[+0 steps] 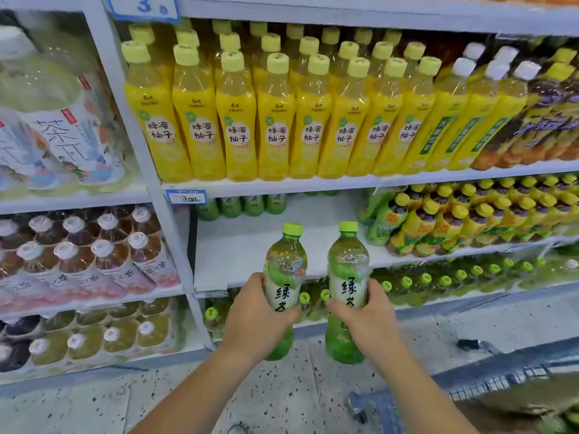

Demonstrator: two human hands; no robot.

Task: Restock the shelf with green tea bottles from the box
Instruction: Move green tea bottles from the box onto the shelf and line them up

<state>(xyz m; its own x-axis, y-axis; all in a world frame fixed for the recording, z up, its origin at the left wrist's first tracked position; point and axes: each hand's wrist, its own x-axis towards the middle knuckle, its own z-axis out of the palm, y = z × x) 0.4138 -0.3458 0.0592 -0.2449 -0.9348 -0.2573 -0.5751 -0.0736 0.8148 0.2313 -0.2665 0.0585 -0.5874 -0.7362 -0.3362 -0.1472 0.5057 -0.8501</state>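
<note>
Each hand's fingers wrap one upright green-capped, clear plastic green tea bottle: left hand (255,317) bottle (285,270), right hand (369,317) bottle (347,270), before the white shelf (250,245).

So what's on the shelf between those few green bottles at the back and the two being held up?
Nothing: in the head view the white shelf is bare from the back-row bottles to its front edge.

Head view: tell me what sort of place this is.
Most likely a shop's drinks aisle: tiered shelves packed with rows of yellow bottles, a price tag on the shelf edge, and each hand holding a green tea bottle.
</note>
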